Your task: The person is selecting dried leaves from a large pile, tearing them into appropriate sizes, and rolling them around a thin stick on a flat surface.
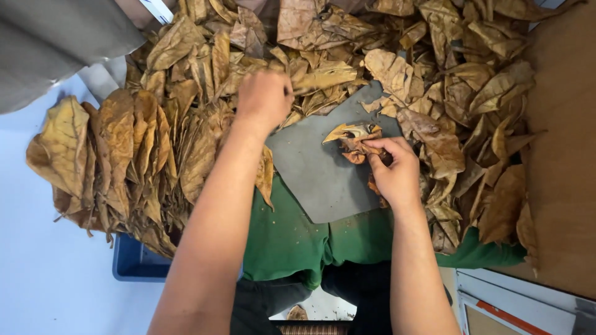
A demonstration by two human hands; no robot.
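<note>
My left hand (264, 96) reaches into the loose heap of dry brown leaves (323, 43) at the top and its fingers close on a leaf there. My right hand (391, 167) pinches a crumpled brown leaf (354, 139) over the grey flat board (316, 180) that lies on my lap. A thick stack of flattened leaves (124, 155) sits to the left of my left forearm.
More dry leaves (484, 124) spread along the right side up to a brown wooden surface (565, 155). A green cloth (285, 242) covers my lap. A blue bin (136, 263) shows below the stack, grey fabric (49, 37) at top left.
</note>
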